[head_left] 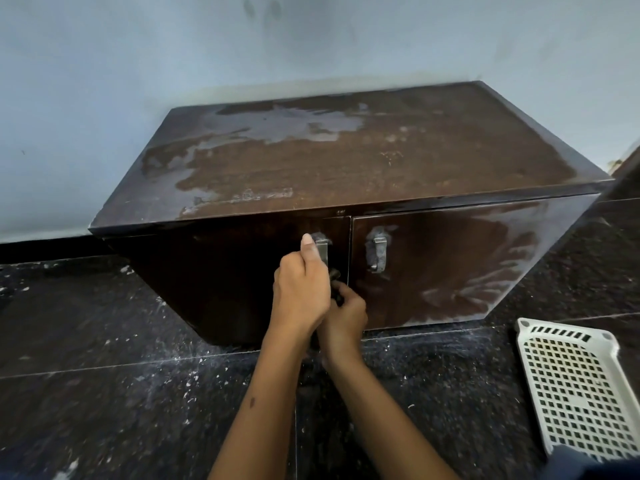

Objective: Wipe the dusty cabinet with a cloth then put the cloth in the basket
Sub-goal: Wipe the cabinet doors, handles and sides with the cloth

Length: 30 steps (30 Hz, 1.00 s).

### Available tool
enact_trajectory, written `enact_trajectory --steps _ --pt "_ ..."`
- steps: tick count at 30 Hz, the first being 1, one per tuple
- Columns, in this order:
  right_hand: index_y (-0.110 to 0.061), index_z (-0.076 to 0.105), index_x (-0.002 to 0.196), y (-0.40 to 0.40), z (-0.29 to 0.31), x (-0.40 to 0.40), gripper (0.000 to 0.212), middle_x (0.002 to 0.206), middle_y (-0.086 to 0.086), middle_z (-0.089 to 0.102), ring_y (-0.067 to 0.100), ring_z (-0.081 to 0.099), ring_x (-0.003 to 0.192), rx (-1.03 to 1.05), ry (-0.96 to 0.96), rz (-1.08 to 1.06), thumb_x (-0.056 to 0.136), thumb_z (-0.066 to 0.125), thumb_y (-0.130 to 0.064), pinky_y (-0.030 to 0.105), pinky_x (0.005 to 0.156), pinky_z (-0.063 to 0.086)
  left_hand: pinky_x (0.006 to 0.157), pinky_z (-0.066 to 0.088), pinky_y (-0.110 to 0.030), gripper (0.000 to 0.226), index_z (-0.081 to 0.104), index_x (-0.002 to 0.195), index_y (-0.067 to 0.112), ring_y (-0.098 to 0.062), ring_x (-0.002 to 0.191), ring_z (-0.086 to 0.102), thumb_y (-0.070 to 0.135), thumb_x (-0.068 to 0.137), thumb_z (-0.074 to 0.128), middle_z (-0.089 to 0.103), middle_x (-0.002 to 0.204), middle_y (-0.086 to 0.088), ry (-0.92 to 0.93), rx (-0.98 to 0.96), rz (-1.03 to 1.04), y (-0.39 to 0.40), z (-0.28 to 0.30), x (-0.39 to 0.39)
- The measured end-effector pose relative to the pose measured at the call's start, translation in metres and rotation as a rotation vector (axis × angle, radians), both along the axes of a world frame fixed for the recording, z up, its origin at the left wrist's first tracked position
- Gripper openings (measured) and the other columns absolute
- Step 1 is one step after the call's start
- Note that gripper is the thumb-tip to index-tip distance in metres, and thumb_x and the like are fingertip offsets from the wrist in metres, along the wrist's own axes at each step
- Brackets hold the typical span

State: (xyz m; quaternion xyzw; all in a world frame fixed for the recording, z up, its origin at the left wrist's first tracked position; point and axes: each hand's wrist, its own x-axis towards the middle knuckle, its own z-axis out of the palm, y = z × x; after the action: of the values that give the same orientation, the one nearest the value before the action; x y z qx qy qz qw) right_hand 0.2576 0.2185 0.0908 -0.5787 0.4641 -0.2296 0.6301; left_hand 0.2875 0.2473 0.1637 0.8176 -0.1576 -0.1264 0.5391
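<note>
Hands: left hand (300,289) is curled round the left door handle (322,249), thumb up; right hand (344,315) is curled just below it round something dark, likely the cloth (335,284), mostly hidden.
Cabinet: cabinet (346,161) top carries brown dust with pale smears; the right door is streaked.
Basket: white basket (575,386) lies on the floor (104,375), well apart to the right.
Risk: pulling the handle may swing the door open; a bunched cloth would smear dust, not lift it.
Room: dark speckled floor with white flecks, pale blue wall (104,81) behind.
</note>
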Motion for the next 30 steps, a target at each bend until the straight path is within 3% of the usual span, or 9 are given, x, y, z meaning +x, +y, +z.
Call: enact_trajectory --steps 2,5,10,15,19,21,24,27,30 --pt "-0.012 0.070 0.098 0.010 0.000 0.004 0.024 0.088 0.010 0.071 0.027 0.066 0.084 0.123 -0.100 -0.061 0.086 0.051 -0.004 0.042 0.073 0.056 0.050 0.033 -0.024 0.053 0.042 0.055 0.020 -0.004 0.047 0.041 0.039 0.102 0.024 0.044 0.052 0.007 -0.049 0.046 -0.046 0.001 0.005 -0.002" --pt "-0.006 0.068 0.102 0.012 0.002 0.003 0.027 0.088 0.016 0.069 0.024 0.061 0.071 0.301 -0.187 -0.183 0.086 0.048 0.000 0.031 0.056 0.049 0.049 0.029 -0.026 0.057 0.038 0.052 0.017 -0.006 0.043 0.039 0.042 0.101 0.024 0.041 0.048 0.006 -0.071 0.089 -0.076 0.002 0.008 0.001" --pt "-0.007 0.061 0.074 -0.004 0.034 -0.006 0.034 0.066 0.006 0.059 0.017 0.055 0.057 0.695 -0.292 -0.276 0.082 0.036 0.013 0.023 0.045 0.044 0.069 0.046 -0.032 0.053 0.054 0.071 0.014 -0.016 0.075 0.058 0.044 0.100 0.023 0.057 0.072 -0.001 0.014 0.057 -0.085 0.003 0.008 0.008" --pt "-0.004 0.064 0.075 -0.003 0.045 -0.014 0.037 0.054 0.001 0.058 0.014 0.054 0.052 0.635 -0.364 -0.235 0.076 0.033 0.016 0.022 0.044 0.044 0.072 0.049 -0.036 0.056 0.045 0.059 0.016 -0.017 0.068 0.058 0.045 0.100 0.021 0.053 0.062 0.000 -0.001 0.077 -0.091 0.002 0.010 0.008" --pt "-0.013 0.072 0.090 0.000 0.045 -0.021 0.048 0.064 -0.002 0.066 0.010 0.059 0.056 0.367 -0.455 -0.241 0.078 0.035 0.016 0.022 0.049 0.049 0.054 0.035 -0.028 0.056 0.039 0.054 0.018 -0.009 0.049 0.041 0.044 0.101 0.021 0.042 0.051 0.006 -0.019 0.093 -0.087 0.002 0.012 0.008" --pt "-0.023 0.070 0.090 -0.001 0.056 -0.025 0.050 0.085 0.000 0.069 0.010 0.064 0.078 -0.079 -0.505 -0.277 0.076 0.040 0.014 0.025 0.070 0.054 0.051 0.032 -0.027 0.059 0.040 0.052 0.015 -0.009 0.044 0.040 0.042 0.101 0.022 0.042 0.046 0.005 -0.019 0.088 -0.084 0.002 0.014 0.009" --pt "-0.010 0.062 0.118 -0.011 0.061 -0.028 0.055 0.119 0.011 0.054 0.012 0.053 0.115 -0.794 -0.480 -0.263 0.073 0.043 0.016 0.025 0.098 0.044 0.056 0.040 -0.030 0.061 0.048 0.058 0.008 -0.015 0.052 0.049 0.044 0.101 0.022 0.051 0.054 -0.001 0.007 0.075 -0.082 0.001 0.013 0.011" --pt "-0.004 0.032 0.144 -0.020 0.041 -0.023 0.071 0.147 0.018 0.028 0.024 0.028 0.138 -0.979 -0.178 -0.133 0.077 0.042 0.017 0.040 0.112 0.032 0.054 0.034 -0.029 0.056 0.040 0.056 0.016 -0.011 0.051 0.042 0.044 0.101 0.021 0.044 0.054 0.004 0.000 0.097 -0.078 0.002 0.014 0.010" --pt "-0.002 0.017 0.148 -0.012 0.011 -0.017 0.083 0.156 0.017 0.006 0.033 0.017 0.139 -1.056 0.058 -0.006 0.074 0.048 0.019 0.050 0.110 0.031 0.061 0.038 -0.029 0.053 0.042 0.060 0.019 -0.010 0.058 0.045 0.045 0.101 0.020 0.046 0.060 0.005 0.015 0.091 -0.092 0.003 0.014 0.007"
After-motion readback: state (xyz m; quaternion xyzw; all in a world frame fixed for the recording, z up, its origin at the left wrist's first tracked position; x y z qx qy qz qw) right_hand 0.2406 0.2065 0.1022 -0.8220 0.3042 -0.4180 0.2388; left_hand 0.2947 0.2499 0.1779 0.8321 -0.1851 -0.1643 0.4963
